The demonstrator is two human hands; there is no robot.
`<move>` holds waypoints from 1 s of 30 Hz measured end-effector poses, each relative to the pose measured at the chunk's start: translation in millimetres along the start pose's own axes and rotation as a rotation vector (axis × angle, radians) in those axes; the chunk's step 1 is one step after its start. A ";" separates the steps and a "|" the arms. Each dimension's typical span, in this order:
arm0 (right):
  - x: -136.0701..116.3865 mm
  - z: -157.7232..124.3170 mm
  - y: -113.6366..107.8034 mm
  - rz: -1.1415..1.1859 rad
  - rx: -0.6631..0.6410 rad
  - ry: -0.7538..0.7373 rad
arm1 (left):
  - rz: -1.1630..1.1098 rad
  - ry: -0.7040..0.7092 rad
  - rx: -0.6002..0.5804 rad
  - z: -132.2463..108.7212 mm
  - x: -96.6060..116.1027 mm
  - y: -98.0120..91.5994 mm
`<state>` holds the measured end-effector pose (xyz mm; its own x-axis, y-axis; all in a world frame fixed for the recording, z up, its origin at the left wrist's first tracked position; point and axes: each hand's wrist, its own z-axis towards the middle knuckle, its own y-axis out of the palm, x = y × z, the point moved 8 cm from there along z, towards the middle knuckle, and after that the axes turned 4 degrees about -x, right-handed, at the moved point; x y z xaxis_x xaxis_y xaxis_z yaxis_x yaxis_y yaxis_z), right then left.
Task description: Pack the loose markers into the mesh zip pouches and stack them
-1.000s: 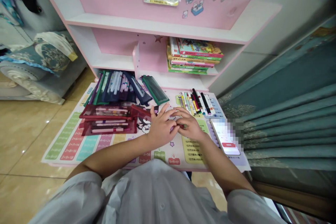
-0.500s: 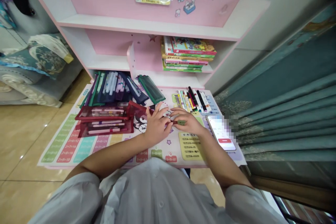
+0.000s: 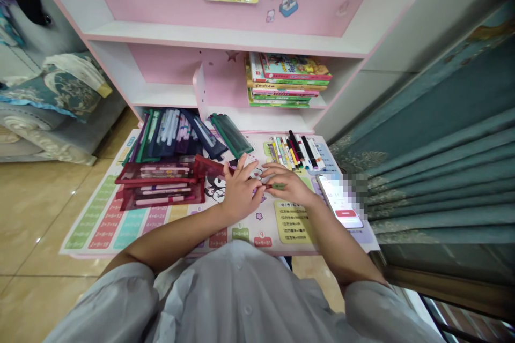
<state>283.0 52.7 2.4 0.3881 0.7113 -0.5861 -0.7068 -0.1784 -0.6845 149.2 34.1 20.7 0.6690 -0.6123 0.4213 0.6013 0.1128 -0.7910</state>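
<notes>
My left hand (image 3: 238, 192) and my right hand (image 3: 286, 184) meet over the middle of the pink desk (image 3: 120, 220). Together they pinch a small pen (image 3: 273, 186) with a green end, held level just above the printed desk mat. A row of coloured pens (image 3: 295, 151) lies just behind my right hand. To the left of my left hand is a stack of red mesh pencil cases (image 3: 161, 185) with pens inside.
Dark blue and green pencil cases (image 3: 181, 136) lean at the back of the desk. A phone (image 3: 341, 202) lies at the desk's right edge. Books (image 3: 287, 80) are stacked on the shelf. A teal curtain (image 3: 442, 171) hangs right, a sofa (image 3: 48, 102) stands left.
Both hands have stayed together on the small pen, shifting slightly; the green end now shows more between my fingers. The camera view has drifted a little.
</notes>
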 end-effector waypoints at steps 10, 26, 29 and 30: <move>1.9 1.6 5.0 0.017 -0.005 -0.006 | 0.001 0.008 -0.025 -1.1 -3.6 2.7; -4.8 3.1 -10.3 -0.009 0.042 0.004 | 0.019 -0.033 0.004 2.9 -9.2 -12.1; -5.3 3.1 -10.5 0.004 0.036 0.008 | 0.026 -0.026 0.004 2.1 -8.5 -12.5; -5.6 2.8 -10.9 0.006 0.039 0.003 | 0.027 -0.029 0.004 1.8 -8.7 -12.8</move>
<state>286.9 52.5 14.4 0.3856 0.7083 -0.5913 -0.7317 -0.1557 -0.6636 136.5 39.4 27.9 0.6973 -0.5860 0.4128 0.5847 0.1318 -0.8005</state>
